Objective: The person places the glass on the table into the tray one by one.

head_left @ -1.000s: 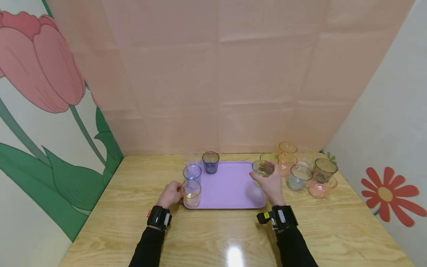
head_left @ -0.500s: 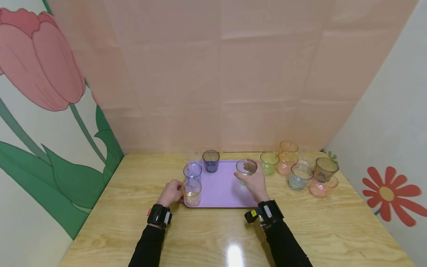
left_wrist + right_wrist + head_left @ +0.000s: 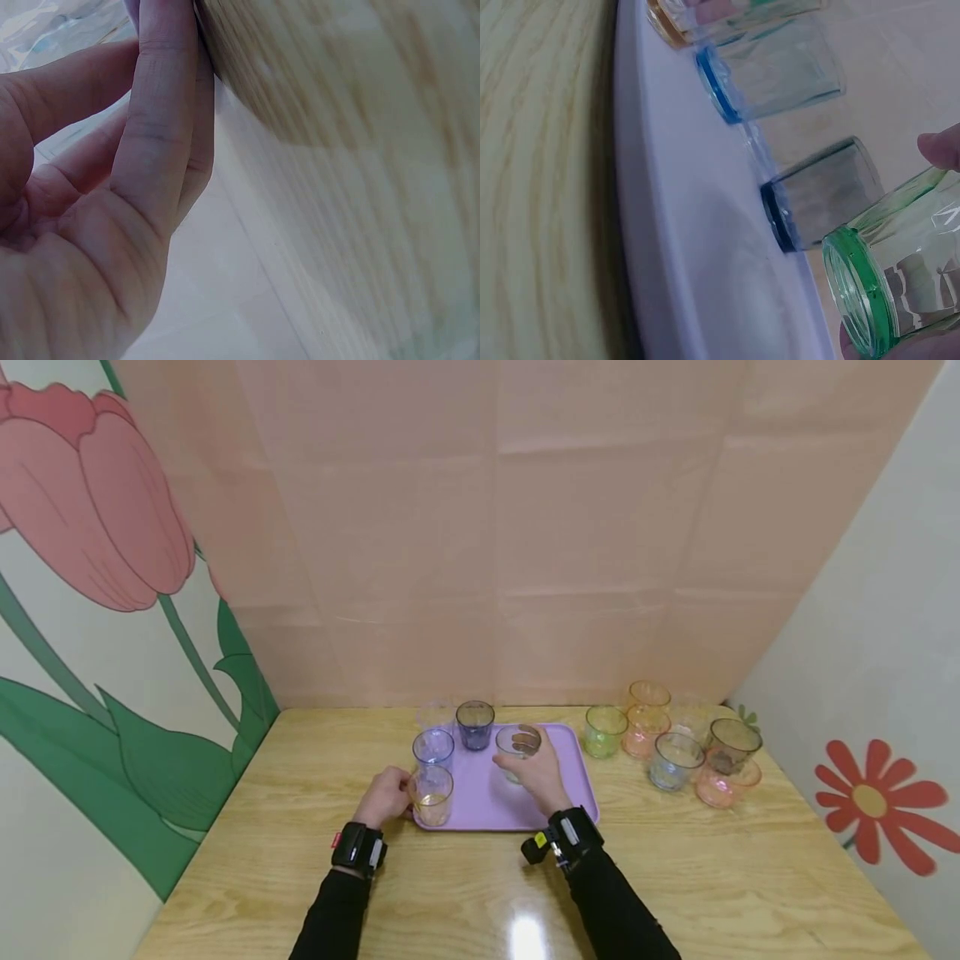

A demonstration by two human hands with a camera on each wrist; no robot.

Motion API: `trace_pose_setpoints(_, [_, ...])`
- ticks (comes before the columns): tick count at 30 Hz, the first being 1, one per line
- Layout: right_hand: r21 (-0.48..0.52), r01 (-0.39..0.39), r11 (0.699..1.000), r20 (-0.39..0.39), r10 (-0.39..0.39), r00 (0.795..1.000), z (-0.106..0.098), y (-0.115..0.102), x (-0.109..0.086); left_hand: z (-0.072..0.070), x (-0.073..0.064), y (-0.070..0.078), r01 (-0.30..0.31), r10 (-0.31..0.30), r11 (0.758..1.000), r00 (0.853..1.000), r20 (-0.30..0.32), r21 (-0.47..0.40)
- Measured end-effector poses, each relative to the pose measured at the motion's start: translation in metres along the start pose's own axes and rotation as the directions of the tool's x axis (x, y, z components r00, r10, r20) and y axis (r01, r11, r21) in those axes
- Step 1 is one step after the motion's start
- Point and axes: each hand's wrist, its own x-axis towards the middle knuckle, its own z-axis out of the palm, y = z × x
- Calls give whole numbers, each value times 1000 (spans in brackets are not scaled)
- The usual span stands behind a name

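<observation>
My right hand (image 3: 538, 770) grips a green-tinted glass (image 3: 900, 277) around its sides. This glass is above the lilac tray (image 3: 487, 797), its green base clear of the surface in the right wrist view. At the tray's left edge, my left hand (image 3: 386, 795) pinches the rim between thumb and fingers; the left wrist view shows just a sliver of lilac there. Along the tray's left side stand an amber-tinted glass (image 3: 431, 799) and a blue-tinted glass (image 3: 432, 750). A dark blue-grey glass (image 3: 475, 727) stands at the back, right of a faint clear glass (image 3: 435, 715).
Right of the tray, several glasses cluster on the wooden table (image 3: 465, 893): a green one (image 3: 605, 732), an orange one (image 3: 647, 731), a pale blue one (image 3: 677, 762) and a smoky one (image 3: 732, 743) that overlaps a pink one (image 3: 723, 787). A peach-coloured sheet (image 3: 487, 568) hangs behind.
My right hand has carried the green-tinted glass leftward, from the tray's right edge to over its middle, beside the dark glass. The left hand has stayed at the tray's left edge.
</observation>
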Motion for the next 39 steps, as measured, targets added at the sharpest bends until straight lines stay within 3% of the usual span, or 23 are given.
trace_pose_setpoints(13, [-16,8,1000,82,-6,997,30,1,-2,0,1,-1,11,-11,1000,1000,3,19])
trace_pose_setpoints(19, [-18,3,1000,107,-1,994,39,-5,-7,-1,1,-1,-15,15,999,1000,-8,49])
trace_pose_setpoints(28, [-54,10,999,151,-2,988,46,-5,-6,-1,0,0,-3,3,999,1000,4,40])
trace_pose_setpoints(39, [-186,-20,982,149,49,988,53,-4,-7,0,1,-2,-19,19,1000,1000,4,24])
